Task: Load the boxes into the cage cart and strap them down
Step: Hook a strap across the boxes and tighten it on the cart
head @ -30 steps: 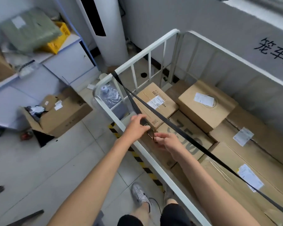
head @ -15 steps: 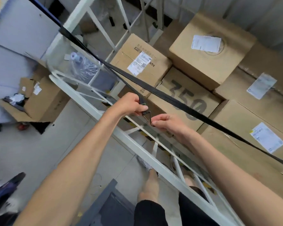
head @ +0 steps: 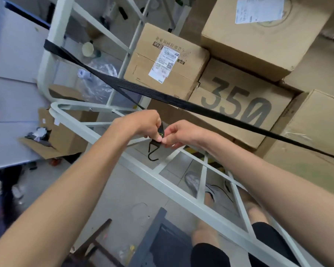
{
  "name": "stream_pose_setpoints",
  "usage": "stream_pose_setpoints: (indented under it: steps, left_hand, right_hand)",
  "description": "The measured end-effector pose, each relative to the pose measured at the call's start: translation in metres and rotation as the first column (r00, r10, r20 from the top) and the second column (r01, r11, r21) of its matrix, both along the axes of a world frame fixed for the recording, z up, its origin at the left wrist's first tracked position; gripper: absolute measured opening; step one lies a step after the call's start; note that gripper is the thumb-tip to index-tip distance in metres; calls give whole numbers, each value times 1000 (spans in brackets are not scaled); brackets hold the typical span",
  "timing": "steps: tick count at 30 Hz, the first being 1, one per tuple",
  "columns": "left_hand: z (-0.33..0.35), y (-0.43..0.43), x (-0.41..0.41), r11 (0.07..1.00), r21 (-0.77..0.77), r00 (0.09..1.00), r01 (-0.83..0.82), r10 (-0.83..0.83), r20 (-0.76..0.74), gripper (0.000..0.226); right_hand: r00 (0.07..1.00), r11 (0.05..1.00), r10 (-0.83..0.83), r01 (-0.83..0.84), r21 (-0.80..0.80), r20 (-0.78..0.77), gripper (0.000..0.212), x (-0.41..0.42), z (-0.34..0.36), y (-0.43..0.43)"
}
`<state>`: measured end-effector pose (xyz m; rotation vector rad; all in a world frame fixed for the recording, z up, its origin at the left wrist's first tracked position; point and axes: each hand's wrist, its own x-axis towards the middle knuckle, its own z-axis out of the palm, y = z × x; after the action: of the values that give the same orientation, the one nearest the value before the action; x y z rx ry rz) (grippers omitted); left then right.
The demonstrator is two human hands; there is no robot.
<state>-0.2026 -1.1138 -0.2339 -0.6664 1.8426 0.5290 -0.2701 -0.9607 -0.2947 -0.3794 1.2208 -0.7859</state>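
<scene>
A black flat webbing strap [head: 201, 109] is stretched taut across the white metal cage cart [head: 123, 158]. It is wrapped round the cart's corner post, well to the left of the brown cardboard box printed "350" [head: 239, 105], and is carried over the lower edge of that box towards the right. A smaller brown carton with a white shipping label [head: 162, 60] is stacked touching the "350" box on its upper left. A larger brown carton with a white label [head: 258, 35] is set against its upper edge, and a plain brown carton [head: 316, 132] is packed against its right side.

Just left of and below the "350" box, the strap's loose end is held above the cart's top rail by both hands. The fingers of the left hand [head: 143, 124] are curled round this end. The same end is pinched between the thumb and fingertips of the right hand [head: 183, 133], and the two hands are met at the fingertips. A black wire hook [head: 153, 153] is hung from the strap end just beneath the hands; it appears close to the rail, though contact cannot be told.

Well to the left of the "350" box, outside the cart, an open brown cardboard box [head: 66, 135] is seen on the floor.
</scene>
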Motion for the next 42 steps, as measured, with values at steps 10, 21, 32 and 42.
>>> stream_pose_setpoints:
  steps: [10, 21, 32, 42]
  left_hand:
    - [-6, 14, 32, 988, 72, 988, -138, 132, 73, 21]
    - [0, 43, 46, 921, -49, 920, -386, 380, -93, 29]
    - [4, 11, 33, 908, 31, 904, -418, 419, -84, 16]
    - [-15, 5, 64, 893, 134, 902, -430, 422, 89, 14]
  right_hand:
    - [998, 998, 57, -57, -6, -9, 21, 41, -14, 5]
    - [991, 999, -30, 27, -21, -133, 12, 31, 1, 22]
    - [995, 994, -94, 91, -57, -42, 25, 52, 15, -6]
    - [998, 999, 34, -34, 11, -61, 32, 68, -1, -2]
